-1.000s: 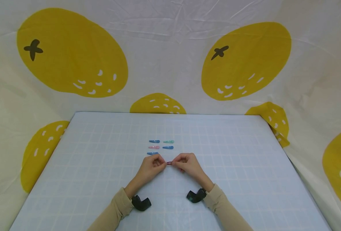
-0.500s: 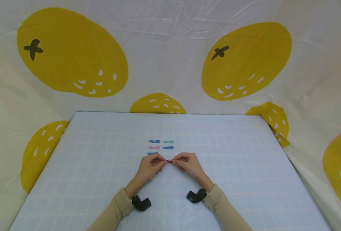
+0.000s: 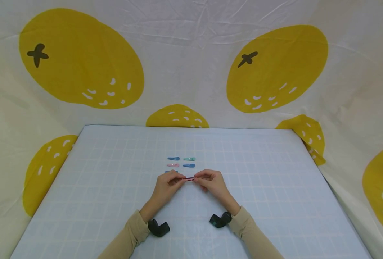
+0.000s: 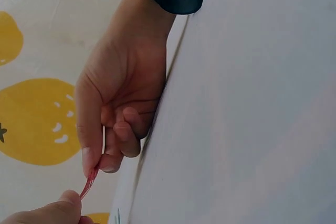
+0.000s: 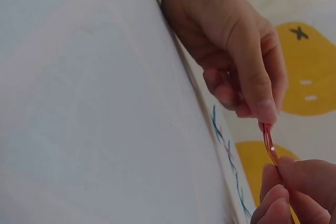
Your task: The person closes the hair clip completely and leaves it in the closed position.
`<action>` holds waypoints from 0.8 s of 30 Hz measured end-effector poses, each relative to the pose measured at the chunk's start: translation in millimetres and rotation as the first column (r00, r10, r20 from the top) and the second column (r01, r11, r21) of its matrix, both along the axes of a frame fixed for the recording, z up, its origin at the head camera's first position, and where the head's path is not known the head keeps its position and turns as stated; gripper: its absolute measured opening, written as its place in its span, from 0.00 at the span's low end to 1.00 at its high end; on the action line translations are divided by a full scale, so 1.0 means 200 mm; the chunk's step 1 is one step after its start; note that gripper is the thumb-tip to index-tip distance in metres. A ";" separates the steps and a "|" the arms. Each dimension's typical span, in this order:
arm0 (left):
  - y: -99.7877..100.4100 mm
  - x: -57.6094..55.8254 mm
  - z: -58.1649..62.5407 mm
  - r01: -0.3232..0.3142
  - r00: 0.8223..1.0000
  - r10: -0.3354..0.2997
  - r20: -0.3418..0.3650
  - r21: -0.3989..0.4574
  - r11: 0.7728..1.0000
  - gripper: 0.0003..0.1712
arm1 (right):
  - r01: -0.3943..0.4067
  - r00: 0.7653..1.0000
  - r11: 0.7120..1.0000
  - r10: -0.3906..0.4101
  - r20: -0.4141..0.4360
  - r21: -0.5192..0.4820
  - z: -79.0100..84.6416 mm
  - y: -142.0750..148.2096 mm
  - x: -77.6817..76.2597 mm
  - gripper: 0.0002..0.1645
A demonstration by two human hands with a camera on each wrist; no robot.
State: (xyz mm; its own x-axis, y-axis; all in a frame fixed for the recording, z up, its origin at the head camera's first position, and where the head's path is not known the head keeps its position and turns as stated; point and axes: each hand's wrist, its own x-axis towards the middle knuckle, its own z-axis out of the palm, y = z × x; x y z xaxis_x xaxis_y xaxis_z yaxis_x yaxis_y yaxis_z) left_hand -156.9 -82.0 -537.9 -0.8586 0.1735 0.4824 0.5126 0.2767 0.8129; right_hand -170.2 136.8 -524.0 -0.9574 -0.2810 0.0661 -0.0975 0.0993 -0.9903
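A red snap hair clip [image 3: 190,178] is stretched lengthwise between both hands, near the middle of the table. My left hand [image 3: 167,183] pinches one end with thumb and forefinger; my right hand [image 3: 211,181] pinches the other. Close up in the right wrist view, the red hair clip [image 5: 269,142] shows thin parted strips and a slight bend. Both its ends are hidden under fingertips. Just beyond the hands lie a pink hair clip [image 3: 173,165], a green one and several blue ones; the nearest blue clip [image 3: 170,171] is partly covered by my left hand.
The table [image 3: 259,180] wears a pale checked cloth. Behind it hangs a white sheet [image 3: 185,72] printed with big yellow fruit. A black wrist camera [image 3: 159,228] sits on the left wrist, another black camera [image 3: 220,219] on the right.
Both hands have shifted slightly away from the body, carrying the red hair clip with them. Its strips now look more spread apart. The other clips have stayed in place.
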 end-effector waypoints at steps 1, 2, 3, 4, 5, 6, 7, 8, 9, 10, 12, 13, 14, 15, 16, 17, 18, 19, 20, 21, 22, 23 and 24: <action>0.00 0.00 0.00 -0.003 1.000 0.003 -0.031 -0.005 1.000 0.06 | 0.002 1.000 1.000 -0.002 -0.002 -0.004 0.00 0.00 0.00 0.08; 0.00 0.00 0.00 -0.005 0.998 0.004 -0.061 -0.010 1.000 0.07 | 0.003 1.000 1.000 -0.003 -0.004 -0.008 0.00 0.00 0.00 0.08; 0.00 -0.01 0.00 -0.008 0.996 0.007 -0.089 -0.015 1.000 0.07 | 0.004 1.000 1.000 -0.004 -0.006 -0.008 0.00 0.00 0.00 0.08; 0.00 -0.01 0.00 -0.013 0.993 0.010 -0.115 -0.022 1.000 0.07 | 0.005 1.000 1.000 -0.005 -0.009 -0.010 0.00 0.00 0.00 0.09; 0.00 -0.01 0.00 -0.016 0.990 0.012 -0.138 -0.027 1.000 0.07 | 0.007 1.000 1.000 -0.007 -0.011 -0.009 0.00 0.00 -0.01 0.09; 0.00 -0.01 0.01 -0.020 0.989 0.014 -0.150 -0.033 0.999 0.07 | 0.010 1.000 1.000 -0.010 -0.011 -0.007 0.00 0.00 -0.01 0.09; 0.00 -0.02 0.01 -0.025 0.987 0.018 -0.159 -0.041 0.999 0.07 | 0.012 1.000 1.000 -0.012 -0.010 -0.003 0.00 0.00 -0.01 0.09; 0.00 -0.02 0.01 -0.031 0.986 0.022 -0.164 -0.049 0.998 0.07 | 0.016 1.000 1.000 -0.016 -0.007 0.002 0.00 0.00 -0.01 0.09; 0.00 -0.02 0.02 -0.037 0.986 0.027 -0.162 -0.060 0.998 0.07 | 0.020 1.000 1.000 -0.020 -0.004 0.009 0.01 0.00 -0.01 0.09; 0.00 -0.02 0.02 -0.043 0.987 0.032 -0.155 -0.070 0.997 0.07 | 0.025 1.000 1.000 -0.025 -0.001 0.013 0.01 0.00 -0.01 0.09; 0.00 -0.02 0.03 -0.059 0.991 0.047 -0.129 -0.092 0.994 0.07 | 0.038 0.999 0.999 -0.039 0.012 0.033 0.02 0.00 -0.01 0.09; 0.01 -0.02 0.04 -0.066 0.992 0.054 -0.116 -0.102 0.993 0.07 | 0.045 0.999 0.998 -0.046 0.023 0.042 0.03 0.00 -0.01 0.08; 0.01 -0.02 0.05 -0.073 0.993 0.062 -0.099 -0.112 0.991 0.06 | 0.050 0.998 0.998 -0.051 0.031 0.049 0.03 0.00 -0.01 0.08; 0.01 -0.02 0.05 -0.081 0.994 0.072 -0.082 -0.121 0.989 0.06 | 0.053 0.998 0.997 -0.055 0.040 0.057 0.04 -0.01 -0.01 0.08; 0.01 -0.02 0.06 -0.092 0.994 0.084 -0.068 -0.132 0.987 0.06 | 0.055 0.997 0.996 -0.058 0.051 0.064 0.04 -0.01 -0.02 0.07; 0.01 -0.03 0.07 -0.104 0.994 0.097 -0.057 -0.145 0.984 0.05 | 0.055 0.996 0.996 -0.060 0.064 0.073 0.05 -0.01 -0.02 0.07; 0.02 -0.03 0.07 -0.113 0.993 0.108 -0.045 -0.156 0.981 0.05 | 0.057 0.995 0.995 -0.063 0.074 0.077 0.05 -0.01 -0.02 0.07; 0.02 -0.03 0.08 -0.123 0.992 0.119 -0.035 -0.172 0.977 0.05 | 0.058 0.994 0.995 -0.065 0.084 0.082 0.05 -0.01 -0.03 0.07; 0.02 -0.04 0.09 -0.129 0.992 0.128 -0.022 -0.186 0.974 0.04 | 0.059 0.994 0.995 -0.067 0.090 0.086 0.06 -0.01 -0.03 0.07; 0.02 -0.04 0.09 -0.135 0.991 0.135 -0.013 -0.199 0.971 0.04 | 0.060 0.993 0.994 -0.069 0.098 0.090 0.06 -0.01 -0.04 0.07; 0.02 -0.04 0.10 -0.139 0.990 0.141 -0.004 -0.212 0.967 0.04 | 0.061 0.993 0.994 -0.070 0.099 0.092 0.06 -0.01 -0.04 0.08; 0.02 -0.05 0.10 -0.139 0.989 0.144 0.008 -0.220 0.966 0.03 | 0.062 0.992 0.994 -0.072 0.100 0.095 0.07 -0.01 -0.05 0.08; 0.02 -0.05 0.11 -0.139 0.989 0.147 0.016 -0.229 0.963 0.03 | 0.062 0.992 0.993 -0.072 0.101 0.097 0.07 -0.01 -0.05 0.09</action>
State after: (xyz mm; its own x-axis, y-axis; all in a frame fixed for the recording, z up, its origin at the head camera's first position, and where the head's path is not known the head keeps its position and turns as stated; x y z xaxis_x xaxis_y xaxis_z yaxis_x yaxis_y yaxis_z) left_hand -167.0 -77.8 -516.9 -0.8969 0.1493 0.4162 0.4288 0.5239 0.7360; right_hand -180.9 134.3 -510.2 -0.9746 -0.2163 -0.0587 0.0159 0.1948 -0.9807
